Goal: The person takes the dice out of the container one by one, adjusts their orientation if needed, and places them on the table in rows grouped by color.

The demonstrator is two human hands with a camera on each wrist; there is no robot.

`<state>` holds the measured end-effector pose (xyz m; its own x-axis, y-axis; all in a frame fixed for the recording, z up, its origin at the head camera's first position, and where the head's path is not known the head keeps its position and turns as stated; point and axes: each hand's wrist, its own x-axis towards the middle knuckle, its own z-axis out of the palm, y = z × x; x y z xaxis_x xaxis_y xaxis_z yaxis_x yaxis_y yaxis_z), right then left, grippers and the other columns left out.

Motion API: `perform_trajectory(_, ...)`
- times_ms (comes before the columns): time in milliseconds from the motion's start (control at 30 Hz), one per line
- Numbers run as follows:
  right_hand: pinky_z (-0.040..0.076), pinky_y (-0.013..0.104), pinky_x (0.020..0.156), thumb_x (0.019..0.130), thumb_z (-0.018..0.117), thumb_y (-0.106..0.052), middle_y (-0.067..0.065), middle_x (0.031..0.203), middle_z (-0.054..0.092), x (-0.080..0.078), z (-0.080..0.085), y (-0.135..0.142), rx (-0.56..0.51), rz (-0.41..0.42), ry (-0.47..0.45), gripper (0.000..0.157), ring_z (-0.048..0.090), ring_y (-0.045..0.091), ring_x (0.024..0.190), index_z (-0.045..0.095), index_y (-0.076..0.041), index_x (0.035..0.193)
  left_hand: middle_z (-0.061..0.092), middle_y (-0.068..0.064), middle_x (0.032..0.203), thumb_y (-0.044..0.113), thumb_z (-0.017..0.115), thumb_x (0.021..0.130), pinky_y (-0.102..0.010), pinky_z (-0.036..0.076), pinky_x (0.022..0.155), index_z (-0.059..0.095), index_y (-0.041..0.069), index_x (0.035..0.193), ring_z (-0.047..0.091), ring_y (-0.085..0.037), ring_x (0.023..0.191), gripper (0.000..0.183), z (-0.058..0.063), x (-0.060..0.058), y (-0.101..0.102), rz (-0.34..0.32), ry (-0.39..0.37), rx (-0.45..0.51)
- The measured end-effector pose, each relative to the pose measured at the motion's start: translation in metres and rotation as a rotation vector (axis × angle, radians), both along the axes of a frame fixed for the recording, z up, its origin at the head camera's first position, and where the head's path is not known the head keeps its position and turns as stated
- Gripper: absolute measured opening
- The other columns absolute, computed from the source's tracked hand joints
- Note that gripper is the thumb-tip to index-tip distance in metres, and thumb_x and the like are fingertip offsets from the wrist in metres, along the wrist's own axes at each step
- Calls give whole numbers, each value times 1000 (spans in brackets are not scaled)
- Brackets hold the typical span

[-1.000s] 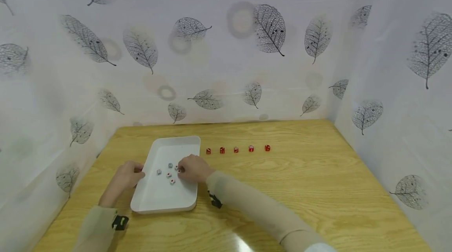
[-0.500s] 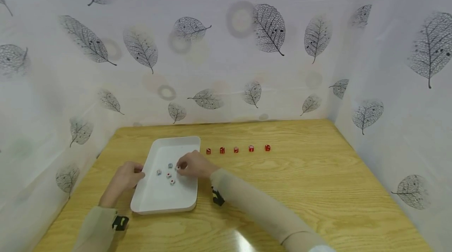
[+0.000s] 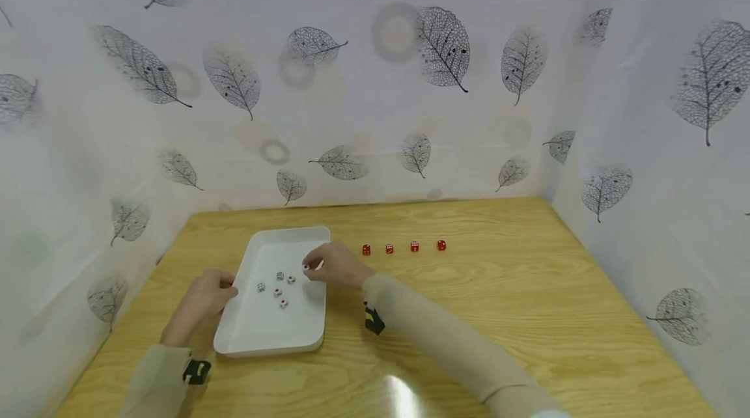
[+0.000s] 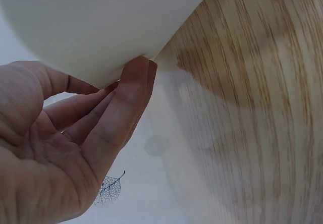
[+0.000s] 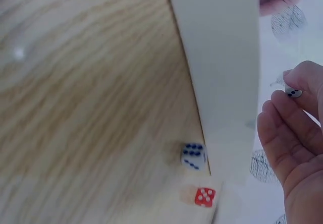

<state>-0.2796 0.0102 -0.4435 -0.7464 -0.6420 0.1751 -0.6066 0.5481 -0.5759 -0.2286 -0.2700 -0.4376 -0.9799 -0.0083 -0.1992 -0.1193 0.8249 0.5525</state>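
Observation:
In the head view my left hand point(image 3: 206, 293) grips the left rim of a white tray point(image 3: 269, 340); the left wrist view has the thumb and fingers of this hand point(image 4: 96, 118) at the tray's edge point(image 4: 101, 27). My right hand point(image 3: 340, 265) is above the tray's right side, pinching a small white die point(image 3: 306, 267) between thumb and fingertips. The right wrist view also shows that pinched die point(image 5: 292, 91), with dark pips facing out. Several white dice point(image 3: 278, 292) lie scattered inside the tray.
Red dice point(image 3: 389, 249) stand in a row on the wooden table point(image 3: 469, 314), right of the tray. Close outside the tray wall point(image 5: 217, 57), the right wrist view has a white die point(image 5: 194, 156) and a red die point(image 5: 205, 197). Leaf-patterned cloth point(image 3: 363, 99) encloses the back and sides.
My right hand has lifted the white die and moved it up and right, towards the tray's right rim. The leftmost red die is now hidden behind it. My left hand keeps its grip.

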Motion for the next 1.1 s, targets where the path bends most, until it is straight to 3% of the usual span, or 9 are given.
perform_trajectory(167,52,14,76,91,68,-21,-2,100,74,-1,6,13,-63,-54,-77,23,65,2,89,74,-8,109,63,-30,110,4,54,92,-32,57,63,54,-18,123,65,-26,86,38,0,-2,-2,8,-20,-12)
perform_trajectory(567,52,17,77,91,68,-19,-1,97,74,-8,3,37,-80,-45,-28,21,64,3,85,74,-7,106,62,-31,111,4,53,93,-34,57,66,54,-18,123,64,-28,88,38,-2,-5,-6,8,-34,-23)
perform_trajectory(900,52,19,74,90,69,-22,-4,94,72,-13,-8,62,-50,-140,-14,17,62,4,83,73,-11,102,62,-31,112,6,53,92,-34,57,67,54,-18,124,64,-28,89,39,0,-10,-4,-9,-23,-29)
perform_trajectory(1100,53,21,77,88,71,-19,-2,91,72,-14,-12,73,-41,-153,-35,13,63,6,82,73,-11,98,61,-31,113,5,53,93,-34,57,67,54,-18,124,63,-29,90,39,1,-11,-5,-8,-30,-25)
